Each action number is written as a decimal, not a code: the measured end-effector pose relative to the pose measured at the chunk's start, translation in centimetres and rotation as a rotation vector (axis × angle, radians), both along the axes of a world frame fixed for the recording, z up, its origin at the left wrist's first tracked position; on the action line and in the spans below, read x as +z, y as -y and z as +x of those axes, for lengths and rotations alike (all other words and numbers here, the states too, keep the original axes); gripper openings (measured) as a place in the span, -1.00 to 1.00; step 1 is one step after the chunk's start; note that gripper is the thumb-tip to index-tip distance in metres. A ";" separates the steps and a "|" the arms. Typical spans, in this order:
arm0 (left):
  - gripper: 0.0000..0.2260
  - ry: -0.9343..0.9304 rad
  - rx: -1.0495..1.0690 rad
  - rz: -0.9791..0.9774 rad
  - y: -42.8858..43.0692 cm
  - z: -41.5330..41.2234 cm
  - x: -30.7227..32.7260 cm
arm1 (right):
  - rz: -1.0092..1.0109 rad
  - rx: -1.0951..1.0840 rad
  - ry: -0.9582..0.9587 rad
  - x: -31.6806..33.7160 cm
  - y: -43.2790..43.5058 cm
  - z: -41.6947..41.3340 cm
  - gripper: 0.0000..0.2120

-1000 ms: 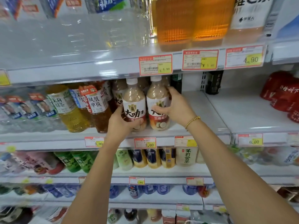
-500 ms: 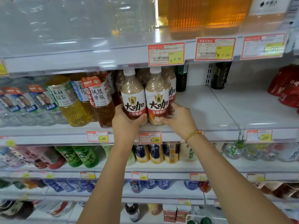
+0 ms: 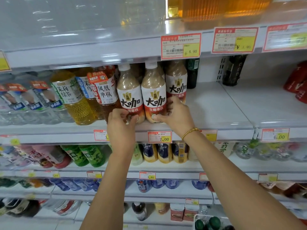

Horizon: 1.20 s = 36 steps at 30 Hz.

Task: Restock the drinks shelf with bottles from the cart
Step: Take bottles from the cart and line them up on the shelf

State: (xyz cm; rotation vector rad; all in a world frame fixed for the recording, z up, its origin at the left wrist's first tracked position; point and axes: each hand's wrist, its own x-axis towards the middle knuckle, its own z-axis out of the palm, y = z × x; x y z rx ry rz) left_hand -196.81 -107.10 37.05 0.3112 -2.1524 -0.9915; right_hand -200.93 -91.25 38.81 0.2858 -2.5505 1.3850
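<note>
Two beige latte bottles with white caps and red-and-white labels stand side by side at the front of the drinks shelf (image 3: 216, 125). My left hand (image 3: 121, 126) grips the base of the left latte bottle (image 3: 129, 95), fingers curled round its bottom. With thumb across the front and fingers behind, my right hand (image 3: 177, 117) holds the base of the right latte bottle (image 3: 153, 97). A third latte bottle (image 3: 177, 85) stands just behind and to the right.
Tea bottles (image 3: 74, 97) crowd the shelf on the left. Bare shelf surface (image 3: 216, 103) lies to the right, with dark bottles (image 3: 234, 70) at the back and red packs (image 3: 297, 82) far right. The upper shelf edge (image 3: 99, 53) hangs just above the caps. Green-capped bottles (image 3: 214, 221) show at bottom right.
Both hands have slid down from the bottles' middles to their bases. The two bottles now stand nearer the shelf's front edge, labels facing out.
</note>
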 end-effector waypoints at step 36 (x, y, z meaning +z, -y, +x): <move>-0.51 1.232 -1.005 -0.201 -22.0 4.8 -44.8 | 0.078 -0.836 1.006 -46.9 -25.6 24.6 -0.74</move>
